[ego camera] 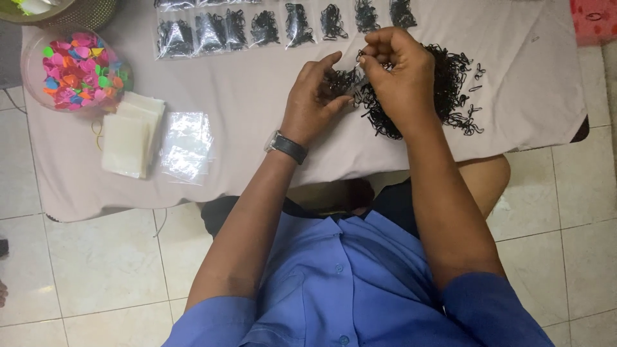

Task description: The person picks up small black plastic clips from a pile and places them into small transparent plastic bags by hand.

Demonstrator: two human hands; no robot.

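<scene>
While the right hand [398, 80] pinches a few black elastic bands [357, 63] between thumb and fingers, the left hand [315, 96] cups a small bunch of them.

The loose pile of black bands [450, 90] lies on the cloth-covered table [257, 96], just behind the right hand. The left fingers curl loosely around their bunch. Filled clear packets [212, 32] line the far edge; empty clear bags [186, 144] and a bowl of coloured pieces [77, 67] sit to the left.
</scene>
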